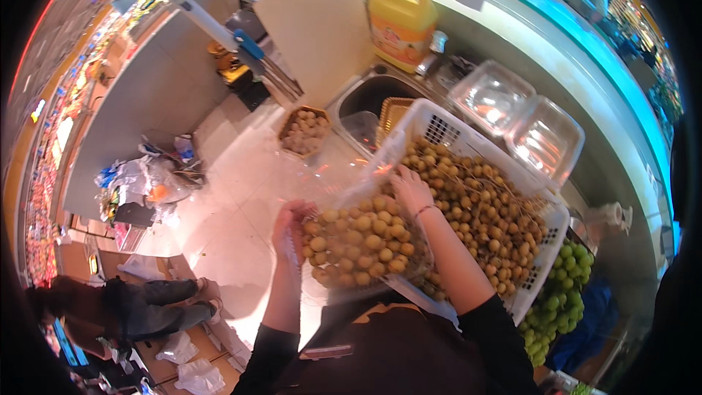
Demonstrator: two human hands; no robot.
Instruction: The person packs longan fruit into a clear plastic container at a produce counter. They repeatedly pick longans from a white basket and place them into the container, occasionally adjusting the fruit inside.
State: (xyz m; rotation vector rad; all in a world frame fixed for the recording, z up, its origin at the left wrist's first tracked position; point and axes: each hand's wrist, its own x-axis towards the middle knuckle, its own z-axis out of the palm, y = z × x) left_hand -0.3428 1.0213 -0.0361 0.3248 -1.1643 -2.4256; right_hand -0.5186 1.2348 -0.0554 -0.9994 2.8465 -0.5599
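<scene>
A clear plastic clamshell box (359, 247) full of loose tan longans is tilted in front of my body, its transparent lid (323, 175) raised on the far side. My left hand (293, 227) grips the box by its left edge. At the far right corner of the box, my right hand (411, 192) touches the longans or the rim; its fingertips are blurred and partly hidden. Beneath my right forearm stands a white plastic basket (554, 230), heaped with longans on stems (477, 197).
Beyond the basket are a metal sink (351, 99), a yellow jug (403, 27) and an open empty clamshell (493, 99). A small tray of round fruit (304, 131) sits by the sink. Green grapes (559, 296) lie right. Another person (137, 307) stands at left, near bagged rubbish (153, 181).
</scene>
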